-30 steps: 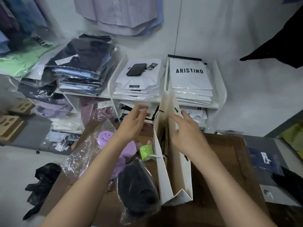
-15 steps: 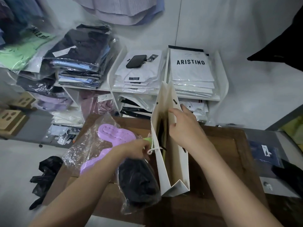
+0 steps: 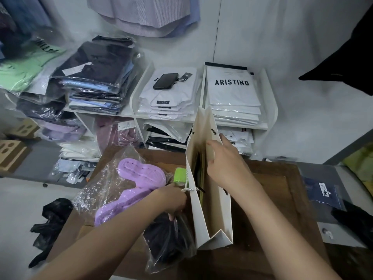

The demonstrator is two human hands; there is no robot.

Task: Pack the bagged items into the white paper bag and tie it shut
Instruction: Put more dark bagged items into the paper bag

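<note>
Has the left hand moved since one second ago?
Yes. The left hand came down from the top of the bag to the black item on the table.

Left hand (image 3: pixel 174 201) curls low; right hand (image 3: pixel 226 165) pinches higher.

- White paper bag (image 3: pixel 212 219), centre: interior in shadow, dark contents not identifiable.
- Clear bag (image 3: pixel 167 243), lower centre: dark bundle inside, kind unclear. Its neck is hidden in the grip of the left hand (image 3: pixel 171 199).
- Green-capped object (image 3: pixel 179 174): lower part hidden behind the paper bag's wall.
- Hanging shirts (image 3: pixel 145 17): cut off by the top edge.
- Black garment (image 3: pixel 347 63): cut off by the right edge.
- Green garment (image 3: pixel 22 67), upper left: blurred, print unreadable.
- Navy packet (image 3: pixel 323 193), right: label too small to read.
- Both forearms: cut off by the bottom edge.
</note>
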